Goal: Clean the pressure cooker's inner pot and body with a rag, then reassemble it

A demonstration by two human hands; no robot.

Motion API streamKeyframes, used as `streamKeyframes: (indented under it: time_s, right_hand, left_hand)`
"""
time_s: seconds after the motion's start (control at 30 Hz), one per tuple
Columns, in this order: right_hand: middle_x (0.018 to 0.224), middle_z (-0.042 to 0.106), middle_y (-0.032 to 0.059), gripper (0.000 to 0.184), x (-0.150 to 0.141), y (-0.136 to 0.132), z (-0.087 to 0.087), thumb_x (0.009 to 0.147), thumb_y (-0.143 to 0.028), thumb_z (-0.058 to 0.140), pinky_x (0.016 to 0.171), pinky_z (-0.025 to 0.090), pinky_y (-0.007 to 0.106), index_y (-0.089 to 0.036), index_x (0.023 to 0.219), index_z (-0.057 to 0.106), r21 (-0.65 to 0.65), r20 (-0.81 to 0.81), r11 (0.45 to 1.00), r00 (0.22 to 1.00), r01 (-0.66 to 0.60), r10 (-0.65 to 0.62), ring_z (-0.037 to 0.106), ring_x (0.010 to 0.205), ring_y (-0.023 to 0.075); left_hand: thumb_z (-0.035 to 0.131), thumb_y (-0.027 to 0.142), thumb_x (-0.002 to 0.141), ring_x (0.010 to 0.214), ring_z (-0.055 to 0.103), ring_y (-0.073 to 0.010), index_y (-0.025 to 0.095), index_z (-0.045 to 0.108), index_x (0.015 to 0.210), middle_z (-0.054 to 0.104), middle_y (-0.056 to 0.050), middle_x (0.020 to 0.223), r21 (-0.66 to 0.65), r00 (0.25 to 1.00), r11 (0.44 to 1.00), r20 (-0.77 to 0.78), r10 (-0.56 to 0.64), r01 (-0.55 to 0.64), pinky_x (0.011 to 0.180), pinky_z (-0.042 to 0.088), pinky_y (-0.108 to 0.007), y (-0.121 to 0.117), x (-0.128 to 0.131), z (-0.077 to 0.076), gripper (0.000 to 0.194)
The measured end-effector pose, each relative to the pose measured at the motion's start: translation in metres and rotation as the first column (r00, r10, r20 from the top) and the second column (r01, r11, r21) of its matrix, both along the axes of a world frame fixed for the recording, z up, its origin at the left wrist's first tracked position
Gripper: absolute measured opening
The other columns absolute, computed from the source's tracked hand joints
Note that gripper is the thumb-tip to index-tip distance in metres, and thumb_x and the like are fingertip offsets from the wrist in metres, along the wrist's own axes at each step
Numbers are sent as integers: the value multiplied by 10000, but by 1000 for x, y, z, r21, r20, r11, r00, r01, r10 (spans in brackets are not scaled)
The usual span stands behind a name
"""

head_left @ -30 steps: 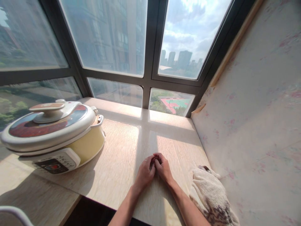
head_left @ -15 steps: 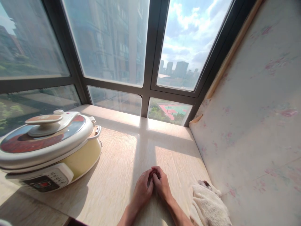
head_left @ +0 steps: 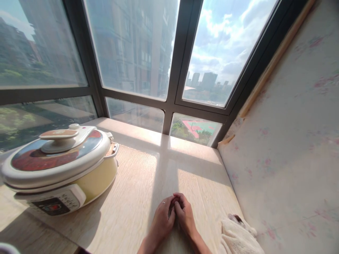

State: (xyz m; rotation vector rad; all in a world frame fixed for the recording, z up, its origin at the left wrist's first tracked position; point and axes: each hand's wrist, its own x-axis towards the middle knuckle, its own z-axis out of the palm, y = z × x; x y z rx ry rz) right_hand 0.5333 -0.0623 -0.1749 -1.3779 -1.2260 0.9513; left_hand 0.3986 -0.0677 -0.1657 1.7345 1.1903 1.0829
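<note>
My left hand [head_left: 164,214] and my right hand [head_left: 184,212] rest together on the pale wood-grain countertop [head_left: 132,208]. Their curled fingers meet at the tips, and the thumbs lie side by side. A ring [head_left: 163,202] shows on a finger of my left hand. No object is visible in either hand; the palms are hidden. To the right of my right hand lies a cream cloth [head_left: 238,235], bunched up with something dark at its top end. Well to the left stands a yellow and white electric cooker [head_left: 97,183] with its glass lid on.
A dark-framed window [head_left: 132,53] spans the back, with buildings and a sports court outside. On the right rises a wall with flowered paper [head_left: 286,148]. Part of a white rim [head_left: 7,248] shows at the lower left corner. Sunlight and shadow bands cross the countertop.
The view has shifted slightly, so the cooker, window and hands appear a little further right and the hands a bit lower. My hands keep the same joined pose.
</note>
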Motion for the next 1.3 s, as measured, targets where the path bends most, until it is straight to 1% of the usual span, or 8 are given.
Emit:
streamKeyframes:
  time_s: [0.13, 0.27, 0.5, 0.77, 0.9, 1.03, 1.17, 1.3]
  right_hand:
    - [917, 783, 85, 305, 1, 0, 0, 814, -367, 587, 826, 595, 381, -205, 1038, 716, -8, -8, 1000, 1000, -8, 8, 743, 885, 275]
    - [937, 783, 89, 311, 2, 0, 0, 811, -348, 582, 839, 587, 385, -197, 1048, 715, -10, -3, 1000, 1000, -10, 10, 741, 900, 276]
    - [939, 786, 95, 328, 1, -1, 2, 795, -366, 578, 852, 585, 393, -197, 1042, 712, -7, 4, 1000, 1000, 6, -6, 740, 909, 278]
    - [937, 793, 107, 374, 1, -2, 7, 768, -398, 593, 841, 591, 389, -172, 1035, 726, -17, 35, 999, 999, 33, -32, 747, 891, 281]
    - [936, 802, 110, 395, 2, -3, 10, 734, -441, 635, 844, 601, 386, -177, 1010, 738, -36, 26, 998, 999, 45, -44, 750, 880, 282]
    - [931, 807, 102, 420, 5, -2, 7, 695, -479, 677, 843, 615, 398, -196, 999, 738, -61, 22, 997, 998, 54, -53, 758, 882, 294]
    - [956, 810, 106, 452, 8, -1, 3, 681, -497, 684, 865, 615, 404, -196, 1014, 733, -83, 34, 995, 998, 55, -52, 764, 916, 304]
    - [968, 812, 114, 477, 9, -1, 4, 674, -510, 680, 863, 617, 408, -188, 1022, 725, -109, 40, 992, 997, 64, -60, 767, 917, 308]
  left_hand:
    - [540, 193, 890, 1148, 717, -288, 207, 691, 1258, 751, -145, 1245, 6, 1000, 1000, -2, 6, -6, 1027, 577, -490, 0, 0, -1, 398]
    - [509, 201, 915, 1171, 704, -279, 195, 673, 1283, 736, -153, 1275, 0, 1000, 1000, -21, -7, 7, 1039, 562, -484, 0, 0, -3, 403]
    - [486, 182, 922, 1199, 683, -290, 162, 641, 1318, 717, -168, 1302, -19, 999, 1000, -26, -23, 22, 1070, 532, -514, 0, 1, -6, 426]
    - [487, 128, 907, 1179, 679, -276, 171, 647, 1283, 724, -151, 1271, 0, 998, 999, -35, -46, 46, 1052, 534, -474, -2, 2, 2, 410]
    - [506, 105, 882, 1170, 675, -271, 181, 645, 1278, 724, -133, 1259, -3, 998, 999, -50, -41, 41, 1045, 533, -454, -4, 2, 4, 427]
    - [531, 114, 864, 1141, 679, -288, 183, 650, 1259, 728, -133, 1230, -13, 997, 999, -66, -32, 31, 1021, 542, -459, -7, 4, 4, 419]
    - [537, 118, 851, 1120, 683, -307, 173, 652, 1245, 734, -141, 1202, -6, 997, 999, -73, -35, 35, 1003, 547, -473, -7, 5, 6, 414]
    - [540, 117, 839, 1108, 687, -313, 168, 660, 1213, 737, -148, 1192, -7, 998, 999, -57, -39, 39, 992, 553, -477, -6, 5, 8, 395]
